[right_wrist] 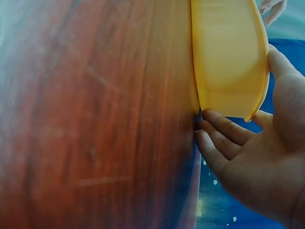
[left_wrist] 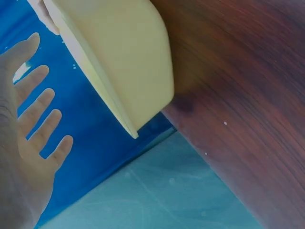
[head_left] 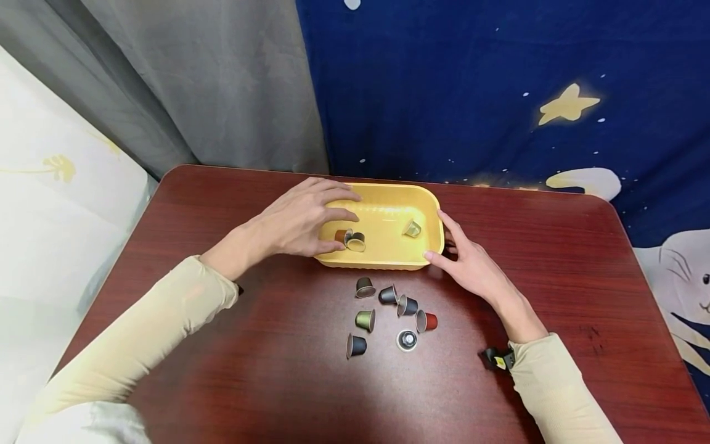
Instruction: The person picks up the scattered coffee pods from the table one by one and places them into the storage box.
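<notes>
A yellow plastic bin point(head_left: 383, 266) stands toward the back of the table. My left hand point(head_left: 305, 219) is over its left end with fingers spread, holding nothing; the left wrist view shows that hand's fingers point(left_wrist: 45, 98) apart above the rim. At the right end, my right hand point(head_left: 471, 262) grips the bin, thumb on the rim and other fingers against the outer end wall, as the right wrist view shows. Inside lie a brown coffee capsule point(head_left: 341, 236) and a dark capsule point(head_left: 357, 245) near my left thumb. A pale gold capsule point(head_left: 413, 229) lies to the right.
In front of the bin, several coffee capsules lie scattered on the dark red table point(head_left: 249, 370), among them a green capsule point(head_left: 365, 319), a red capsule point(head_left: 427, 321) and an upturned silver-rimmed capsule point(head_left: 407, 340). Blue and grey curtains point(head_left: 233, 80) hang behind the table.
</notes>
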Demonstrator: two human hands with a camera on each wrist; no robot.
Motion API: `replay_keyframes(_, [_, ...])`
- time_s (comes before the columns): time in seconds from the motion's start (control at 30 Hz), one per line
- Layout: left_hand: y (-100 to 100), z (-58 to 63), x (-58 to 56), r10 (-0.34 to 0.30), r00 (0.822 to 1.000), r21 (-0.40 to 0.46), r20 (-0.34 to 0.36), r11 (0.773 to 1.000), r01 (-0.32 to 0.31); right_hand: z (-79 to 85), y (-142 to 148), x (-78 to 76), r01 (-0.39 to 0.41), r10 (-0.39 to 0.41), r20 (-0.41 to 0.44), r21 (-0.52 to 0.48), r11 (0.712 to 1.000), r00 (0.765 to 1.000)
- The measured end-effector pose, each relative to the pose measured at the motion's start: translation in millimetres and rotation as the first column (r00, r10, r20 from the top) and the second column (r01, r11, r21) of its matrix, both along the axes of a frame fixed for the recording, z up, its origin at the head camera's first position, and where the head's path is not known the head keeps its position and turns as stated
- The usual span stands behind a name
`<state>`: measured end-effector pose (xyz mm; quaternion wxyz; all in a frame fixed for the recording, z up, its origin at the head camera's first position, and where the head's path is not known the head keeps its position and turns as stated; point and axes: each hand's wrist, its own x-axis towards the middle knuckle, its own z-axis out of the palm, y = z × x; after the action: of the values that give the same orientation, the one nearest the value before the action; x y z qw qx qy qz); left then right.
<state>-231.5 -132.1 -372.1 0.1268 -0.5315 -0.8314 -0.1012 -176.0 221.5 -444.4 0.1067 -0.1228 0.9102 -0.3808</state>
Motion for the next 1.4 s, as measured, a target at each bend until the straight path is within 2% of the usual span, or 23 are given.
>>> replay_keyframes(0.23, [3.3,5.4,10.1,-0.016,1.0,0.055,-0.021,0.998,0.018,-1.3,0.8,0.8,-0.003,0.003,-0.008,-0.021,1.0,1.0])
replay_keyframes(0.63, [-2.6,6.5,28.7,0.018,1.0,0.071,-0.02,0.997,-0.016,-3.6,-1.7,3.3,-0.01,0.01,0.01,-0.037,0.999,1.0])
replay_keyframes(0.8, [-1.7,8.2,38.5,0.006,1.0,0.093,-0.006,0.996,-0.005,-4.5,-1.9,4.3,-0.01,0.01,0.007,-0.035,0.999,1.0])
replay_keyframes(1.17, [6.9,27.5,68.2,-0.054,0.998,0.118,0.028,0.992,0.051,-2.5,0.0,2.4,-0.007,0.007,0.001,-0.029,1.0,1.0])
replay_keyframes(1.4, [11.4,36.1,80.7,-0.057,0.998,0.123,0.033,0.991,0.053,-1.1,0.3,1.5,-0.007,0.007,-0.01,-0.027,1.0,1.0])
